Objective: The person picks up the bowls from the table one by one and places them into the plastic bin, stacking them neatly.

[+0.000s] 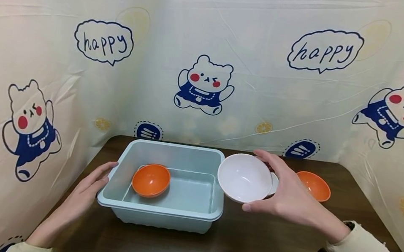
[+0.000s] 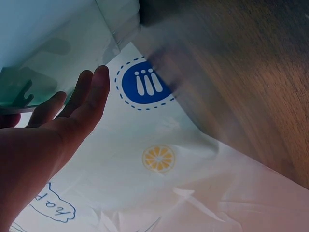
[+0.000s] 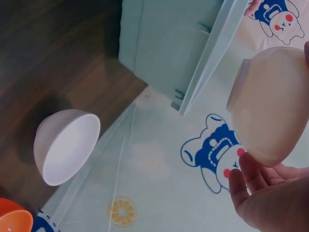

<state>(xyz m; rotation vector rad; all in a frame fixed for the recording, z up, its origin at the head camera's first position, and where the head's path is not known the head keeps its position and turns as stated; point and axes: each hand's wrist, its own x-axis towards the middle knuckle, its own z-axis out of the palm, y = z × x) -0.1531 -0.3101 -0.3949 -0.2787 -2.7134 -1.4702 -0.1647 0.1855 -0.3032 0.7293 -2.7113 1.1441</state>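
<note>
In the head view, my right hand (image 1: 285, 192) grips a white bowl (image 1: 245, 178) by its edge, thumb at the near side and fingers at the far side. The bowl is held up beside the right rim of a light blue plastic bin (image 1: 160, 210), its inside turned toward me. My left hand (image 1: 88, 189) touches the bin's left rim with its fingers fairly straight; the left wrist view shows those fingers (image 2: 84, 99) along the bin's outer wall. An orange bowl (image 1: 151, 180) sits in the left part of the bin, with a pale rim showing just behind it.
A second white bowl (image 3: 67, 147) stands on the dark wooden table (image 1: 247, 251), mostly hidden behind my right hand in the head view. Another orange bowl (image 1: 313, 186) is at the back right. A printed curtain (image 1: 214, 29) surrounds the table's back and sides.
</note>
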